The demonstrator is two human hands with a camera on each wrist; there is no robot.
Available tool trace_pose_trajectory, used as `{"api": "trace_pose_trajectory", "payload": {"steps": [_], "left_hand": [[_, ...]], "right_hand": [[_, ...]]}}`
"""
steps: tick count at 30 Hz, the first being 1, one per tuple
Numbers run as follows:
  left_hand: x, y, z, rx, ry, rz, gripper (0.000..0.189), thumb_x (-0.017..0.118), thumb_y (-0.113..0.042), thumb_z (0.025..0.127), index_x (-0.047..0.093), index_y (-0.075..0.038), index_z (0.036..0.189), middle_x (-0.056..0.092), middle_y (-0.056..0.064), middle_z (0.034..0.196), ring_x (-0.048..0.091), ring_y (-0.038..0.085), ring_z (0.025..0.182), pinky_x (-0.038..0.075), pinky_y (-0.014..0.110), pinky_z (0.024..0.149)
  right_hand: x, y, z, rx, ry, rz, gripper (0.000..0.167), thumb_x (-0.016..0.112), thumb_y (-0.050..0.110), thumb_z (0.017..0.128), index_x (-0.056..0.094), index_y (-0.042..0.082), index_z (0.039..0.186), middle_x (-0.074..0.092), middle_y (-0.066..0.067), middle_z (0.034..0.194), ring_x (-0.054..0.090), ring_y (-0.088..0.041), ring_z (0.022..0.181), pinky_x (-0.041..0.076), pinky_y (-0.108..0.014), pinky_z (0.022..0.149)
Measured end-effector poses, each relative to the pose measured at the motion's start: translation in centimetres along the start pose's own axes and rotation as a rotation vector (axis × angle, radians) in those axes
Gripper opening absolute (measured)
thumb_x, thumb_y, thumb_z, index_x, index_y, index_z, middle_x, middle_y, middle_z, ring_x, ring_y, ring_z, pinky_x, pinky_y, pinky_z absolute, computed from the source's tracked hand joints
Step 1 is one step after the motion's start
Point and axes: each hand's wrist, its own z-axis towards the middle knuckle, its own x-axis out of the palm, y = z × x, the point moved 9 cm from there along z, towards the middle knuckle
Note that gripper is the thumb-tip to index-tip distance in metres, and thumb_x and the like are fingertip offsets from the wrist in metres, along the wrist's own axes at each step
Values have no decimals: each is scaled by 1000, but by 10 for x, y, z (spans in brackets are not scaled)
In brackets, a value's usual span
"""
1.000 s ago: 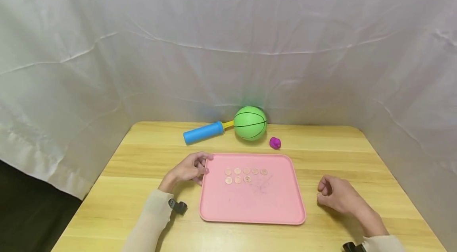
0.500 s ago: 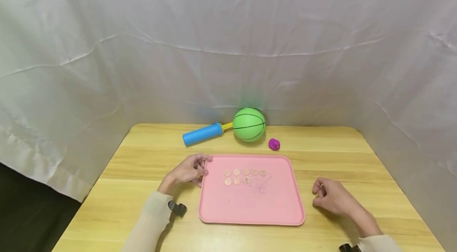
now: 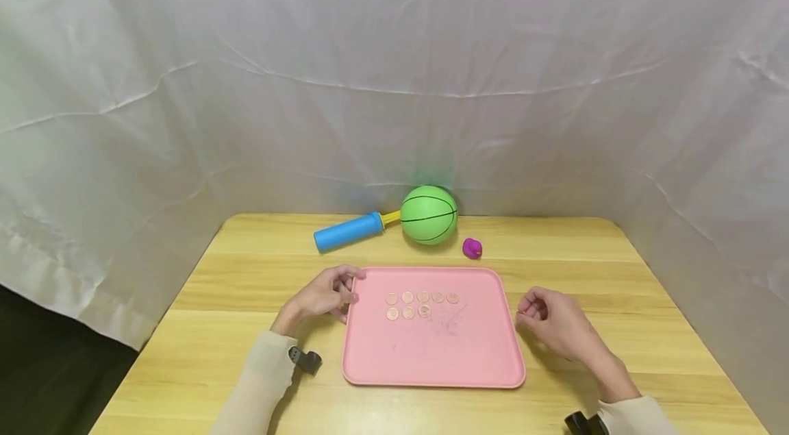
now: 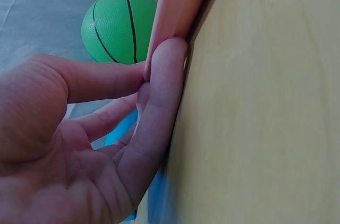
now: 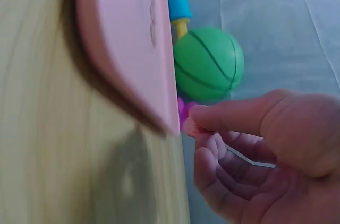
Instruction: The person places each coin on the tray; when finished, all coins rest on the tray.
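A pink tray (image 3: 431, 359) lies on the wooden table. Copper-coloured coins (image 3: 422, 297) stand on it in two rows, the back row longer than the front one. My left hand (image 3: 327, 291) grips the tray's left rim near the far corner; in the left wrist view the thumb is on the rim and a finger reaches beneath it. Just off the tray's right edge is my right hand (image 3: 557, 322). Its thumb and fingertips pinch a coin (image 5: 192, 128), mostly covered by the fingers in the right wrist view.
Behind the tray are a blue hand pump (image 3: 348, 232) with a yellow end, a green ball (image 3: 429, 215) touching it, and a small purple rubber duck (image 3: 472, 248). Grey-white cloth (image 3: 394, 79) hangs around the table's back and sides. Faint marks show on the tray's surface.
My right hand has moved left and slightly away from me, from the open table to beside the tray's right edge. My left hand stays on the rim, and the coins lie as before.
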Motion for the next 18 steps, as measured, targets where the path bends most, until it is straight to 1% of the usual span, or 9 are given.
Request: {"api": "trace_pose_trajectory", "payload": {"steps": [3,6,10,13,14,18], "left_hand": [[0,1,-1,1,-1,-6,52,66,6,98,55,6,149,56,12,101,56,20,82,73,44,63],[0,0,-1,1,-2,-8,51,66,6,99,55,6,149,56,12,101,56,20,82,73,44,64],[-1,0,-2,-8,-2,-9,51,66,6,99,55,7,149,56,13,102,57,20,83,74,44,65],[-1,0,-1,-9,-2,-10,51,65,6,100,54,7,150,56,13,102,56,20,83,74,44,66],[-1,0,-1,-8,-2,-9,51,65,6,100,54,7,150,56,13,102,56,20,83,74,44,66],[0,0,-1,-4,3,-4,51,65,7,100,54,7,149,56,13,101,55,20,83,74,44,65]], "right_hand": [[8,13,8,0,-11,32,12,83,9,95,72,8,98,71,0,87,62,-8,78,59,-17,66],[17,24,16,2,2,77,11,82,8,95,72,7,98,72,-2,88,64,-12,79,61,-19,66],[34,35,26,12,50,148,11,82,6,94,71,6,99,72,-5,86,65,-16,72,62,-24,56],[48,41,33,14,84,179,11,82,7,95,72,5,99,72,-6,85,65,-19,66,61,-26,50],[53,43,35,14,90,183,11,83,7,94,72,5,99,72,-6,85,66,-19,66,61,-26,50],[65,52,42,-2,106,183,12,85,10,93,75,7,98,73,-3,86,65,-16,72,61,-23,57]]}}
